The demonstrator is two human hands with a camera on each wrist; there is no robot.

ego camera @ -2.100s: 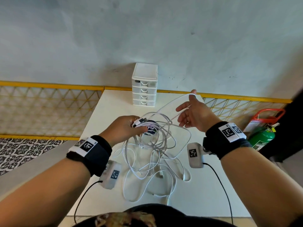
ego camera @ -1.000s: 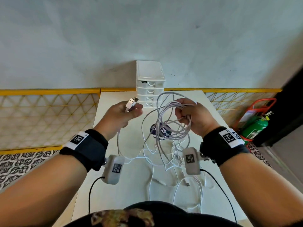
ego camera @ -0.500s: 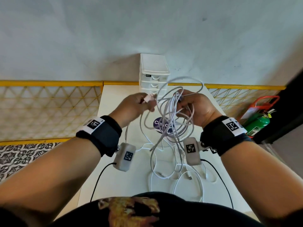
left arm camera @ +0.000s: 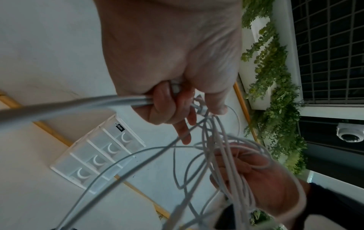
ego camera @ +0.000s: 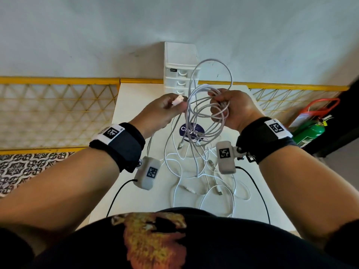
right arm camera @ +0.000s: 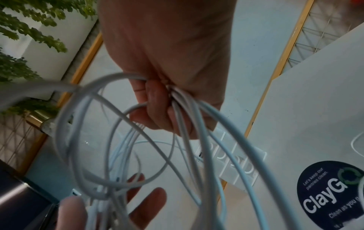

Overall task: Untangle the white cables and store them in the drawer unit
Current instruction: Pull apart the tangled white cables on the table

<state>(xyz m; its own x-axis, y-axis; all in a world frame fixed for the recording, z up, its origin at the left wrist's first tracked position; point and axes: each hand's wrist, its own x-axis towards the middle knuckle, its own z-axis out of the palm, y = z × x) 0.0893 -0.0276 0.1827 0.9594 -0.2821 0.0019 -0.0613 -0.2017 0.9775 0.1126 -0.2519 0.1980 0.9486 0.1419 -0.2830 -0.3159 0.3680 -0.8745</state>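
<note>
A tangle of white cables (ego camera: pixel 204 117) hangs in loops above the white table (ego camera: pixel 136 191). My right hand (ego camera: pixel 227 107) grips a bundle of the loops (right arm camera: pixel 189 109) in its curled fingers. My left hand (ego camera: pixel 171 105) pinches a white plug end (ego camera: pixel 177 99) of one cable, close beside the loops; the cable (left arm camera: pixel 78 105) runs out of the fist. More white cable (ego camera: pixel 209 183) lies loose on the table below. The white drawer unit (ego camera: pixel 179 68) stands at the table's far edge against the wall, its drawers (left arm camera: pixel 98 155) closed.
A round dark sticker (ego camera: pixel 191 130) is on the tabletop under the cables. A yellow lattice rail (ego camera: pixel 58 107) runs behind and to the left of the table. A green fire extinguisher (ego camera: pixel 308 133) sits on the floor to the right.
Both hands rose off the table with the cables. The right hand gathered the loops into a bundle, and the left hand brought its plug end right up beside them.
</note>
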